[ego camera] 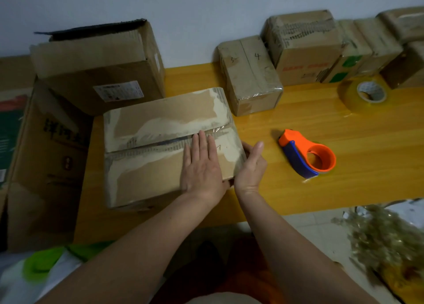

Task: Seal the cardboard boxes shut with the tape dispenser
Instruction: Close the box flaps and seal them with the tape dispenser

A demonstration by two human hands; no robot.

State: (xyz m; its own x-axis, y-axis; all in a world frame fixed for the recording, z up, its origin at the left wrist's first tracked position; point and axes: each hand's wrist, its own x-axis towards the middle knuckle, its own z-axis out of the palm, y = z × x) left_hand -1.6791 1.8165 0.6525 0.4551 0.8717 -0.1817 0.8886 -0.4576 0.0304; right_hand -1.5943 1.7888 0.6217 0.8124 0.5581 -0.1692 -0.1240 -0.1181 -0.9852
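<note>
A yellow wooden table (298, 129) runs across the middle of the frame, its far edge against a pale blue-grey wall (206, 10). At centre left lies the box (160, 147), its two top flaps closed with the seam running across; clear tape shows at the seam's right end. The left hand (202, 166) lies flat on the box top, fingers straight and together, tips on the seam. The right hand (251, 166) cups the box's right edge, thumb up and fingers curled round the side.

The dispenser (307, 153), orange and blue, rests on the table to the right of the box, apart from both hands. A tape roll (364, 96) sits at the right, near the wall. A small box (250, 74) marked with numbers stands at upper centre, and a row of taped boxes (321, 46) lines the wall to the upper right. An open carton (98, 62) stands at the upper left, and a big carton (46, 154) stands off the table's left end.

At lower right, pale floor tiles (309, 221) show below the table edge, with a blurred heap of brownish scraps (385, 241). A green and white bag (46, 269) lies at the lower left.
</note>
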